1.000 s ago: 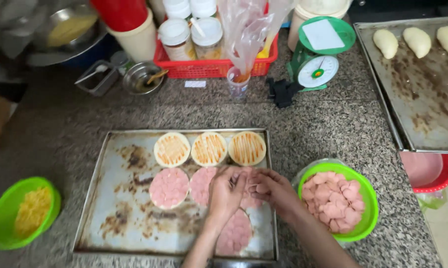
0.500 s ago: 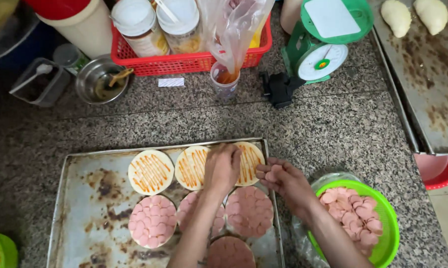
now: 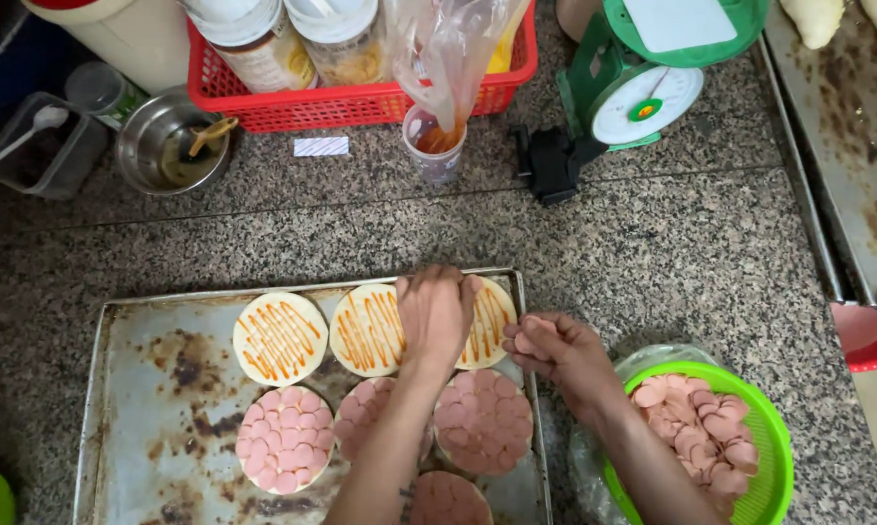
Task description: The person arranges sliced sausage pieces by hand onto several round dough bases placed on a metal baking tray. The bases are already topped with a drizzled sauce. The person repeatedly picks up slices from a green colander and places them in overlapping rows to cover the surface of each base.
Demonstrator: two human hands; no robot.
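Head view: my left hand (image 3: 436, 309) presses fingers-together on the sauced dough round (image 3: 477, 321) at the tray's (image 3: 127, 408) far right, while my right hand (image 3: 555, 352) pinches sausage slices (image 3: 528, 342) just beside, near the green bowl (image 3: 769, 467).

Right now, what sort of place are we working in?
Probably a small food-prep kitchen or bakery: a worn baking tray of sauced dough rounds, a green kitchen scale, and a granite counter.

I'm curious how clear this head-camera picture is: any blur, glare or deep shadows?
Head view: mostly sharp; sauce lines on the dough rounds read clearly. Lighting is even and soft, with only faint shadow under the left hand and right hand. Slight sheen on the metal tray; the picture's edges bend a little.
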